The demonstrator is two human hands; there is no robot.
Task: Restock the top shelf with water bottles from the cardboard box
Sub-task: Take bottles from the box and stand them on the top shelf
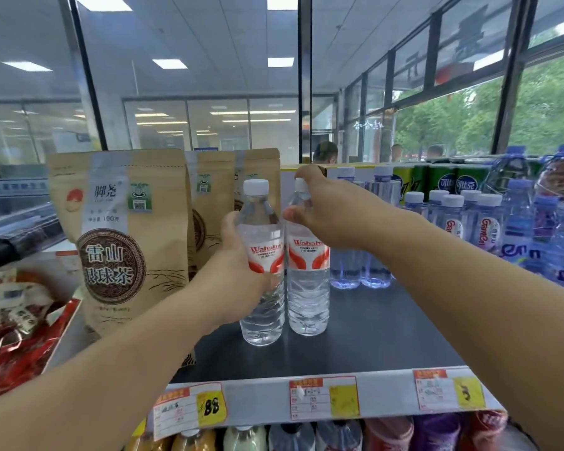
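Observation:
Two clear Wahaha water bottles with red-and-white labels and white caps stand side by side on the dark top shelf [388,327]. My left hand [238,255] wraps around the middle of the left bottle [262,307]. My right hand [323,209] grips the neck and cap of the right bottle [308,288]. Both bottles stand upright with their bases on the shelf. The cardboard box is out of view.
Brown tea pouches [124,236] stand just left of the bottles. Behind them are two clear bottles [358,255], and blue-tinted bottles [476,222] fill the right side. Price tags [323,398] line the shelf's front edge. Drinks sit on the shelf below.

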